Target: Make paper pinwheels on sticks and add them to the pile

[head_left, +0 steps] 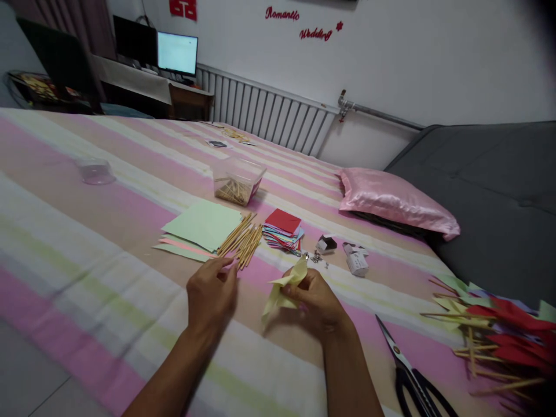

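My right hand (316, 302) grips a folded piece of pale yellow paper (284, 286) above the striped bedsheet. My left hand (211, 291) hovers just left of it, fingers loosely curled, its fingertips close to a bundle of thin wooden sticks (242, 237); it holds nothing that I can see. The sticks lie partly on a stack of light green and pink paper sheets (200, 227). A stack of small coloured paper squares (283, 229) with a red one on top sits beyond my right hand.
Black scissors (410, 376) lie at the lower right beside a heap of finished paper pinwheels on sticks (499, 330). A clear plastic box with sticks (237, 180), a clear lid (95, 171), small metal pins (315, 256), little boxes (357, 262) and a pink pillow (393, 200) lie on the bed.
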The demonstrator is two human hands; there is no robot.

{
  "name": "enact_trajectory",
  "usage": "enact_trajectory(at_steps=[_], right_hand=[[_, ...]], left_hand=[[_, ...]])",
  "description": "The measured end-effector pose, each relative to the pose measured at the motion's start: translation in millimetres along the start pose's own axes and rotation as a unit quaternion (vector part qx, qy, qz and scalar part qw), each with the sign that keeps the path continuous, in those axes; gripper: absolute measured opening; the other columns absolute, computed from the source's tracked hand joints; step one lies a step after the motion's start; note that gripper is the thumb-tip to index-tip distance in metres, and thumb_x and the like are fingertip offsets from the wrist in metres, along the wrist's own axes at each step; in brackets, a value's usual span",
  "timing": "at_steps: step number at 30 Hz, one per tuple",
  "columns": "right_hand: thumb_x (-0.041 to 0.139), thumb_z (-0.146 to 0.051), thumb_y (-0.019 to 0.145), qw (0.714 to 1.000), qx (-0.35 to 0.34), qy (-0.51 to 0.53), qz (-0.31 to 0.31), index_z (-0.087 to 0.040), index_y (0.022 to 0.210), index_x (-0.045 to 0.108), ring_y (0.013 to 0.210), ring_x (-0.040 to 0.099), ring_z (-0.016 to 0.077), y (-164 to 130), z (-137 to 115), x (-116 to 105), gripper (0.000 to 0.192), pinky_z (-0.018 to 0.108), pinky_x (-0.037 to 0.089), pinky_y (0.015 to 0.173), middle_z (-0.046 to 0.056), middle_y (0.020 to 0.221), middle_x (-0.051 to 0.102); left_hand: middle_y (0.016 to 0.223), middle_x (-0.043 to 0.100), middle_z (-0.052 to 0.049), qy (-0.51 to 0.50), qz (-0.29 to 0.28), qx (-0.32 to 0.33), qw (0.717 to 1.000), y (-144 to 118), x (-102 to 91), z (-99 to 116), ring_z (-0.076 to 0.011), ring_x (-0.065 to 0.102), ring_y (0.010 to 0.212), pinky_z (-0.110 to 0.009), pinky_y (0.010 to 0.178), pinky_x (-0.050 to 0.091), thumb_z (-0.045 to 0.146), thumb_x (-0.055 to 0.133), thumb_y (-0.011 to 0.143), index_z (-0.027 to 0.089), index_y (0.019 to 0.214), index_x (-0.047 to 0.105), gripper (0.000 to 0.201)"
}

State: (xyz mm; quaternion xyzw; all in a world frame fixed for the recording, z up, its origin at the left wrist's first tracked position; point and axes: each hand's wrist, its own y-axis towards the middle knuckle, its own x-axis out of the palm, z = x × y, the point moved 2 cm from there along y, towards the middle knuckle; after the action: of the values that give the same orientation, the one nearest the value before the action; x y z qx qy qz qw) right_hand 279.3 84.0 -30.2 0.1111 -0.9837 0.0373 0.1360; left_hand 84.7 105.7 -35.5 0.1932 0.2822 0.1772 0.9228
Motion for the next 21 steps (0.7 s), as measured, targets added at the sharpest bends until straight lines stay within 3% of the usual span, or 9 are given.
enact_trajectory(at_steps=[4,9,15,21], right_hand=[[0.080,-0.030,0.061,1.000,-0.002,-0.003,-0.006,-0.013,0.072,0.066,0.050,0.046,0.0071,0,0,0,0.024,0.020,0.036,0.050,-0.002,0.060,0.059],[0.080,-0.029,0.061,1.000,-0.009,0.016,0.001,-0.013,0.072,0.066,0.054,0.050,0.0084,0,3,-3,0.024,0.021,0.038,0.052,-0.001,0.064,0.061],[0.079,-0.031,0.061,1.000,-0.006,0.006,-0.010,-0.013,0.071,0.065,0.053,0.048,0.0088,1,6,0,0.025,0.021,0.037,0.051,-0.001,0.061,0.059],[0.080,-0.031,0.059,0.994,0.048,-0.032,-0.088,-0.011,0.070,0.066,0.054,0.047,0.0086,3,10,14,0.027,0.022,0.035,0.052,-0.001,0.060,0.058]], left_hand=[[0.069,0.067,-0.001,-0.027,0.059,-0.032,0.997,1,-11.3,1,-0.0161,0.065,0.059,-0.028,0.060,0.051,0.033,0.065,0.072,0.017,0.070,0.064,0.016],[0.064,0.059,0.002,-0.030,0.091,0.021,0.995,1,-19.5,-3,-0.0122,0.059,0.056,-0.024,0.058,0.049,0.031,0.064,0.072,0.018,0.064,0.057,0.017],[0.065,0.056,0.004,-0.106,0.010,-0.020,0.994,-2,-16.9,-6,-0.0104,0.055,0.057,-0.021,0.056,0.047,0.031,0.060,0.076,0.019,0.067,0.052,0.017],[0.068,0.058,0.002,-0.155,-0.037,-0.038,0.986,-4,-17.4,-7,-0.0129,0.061,0.062,-0.022,0.057,0.050,0.032,0.063,0.075,0.019,0.072,0.053,0.017]])
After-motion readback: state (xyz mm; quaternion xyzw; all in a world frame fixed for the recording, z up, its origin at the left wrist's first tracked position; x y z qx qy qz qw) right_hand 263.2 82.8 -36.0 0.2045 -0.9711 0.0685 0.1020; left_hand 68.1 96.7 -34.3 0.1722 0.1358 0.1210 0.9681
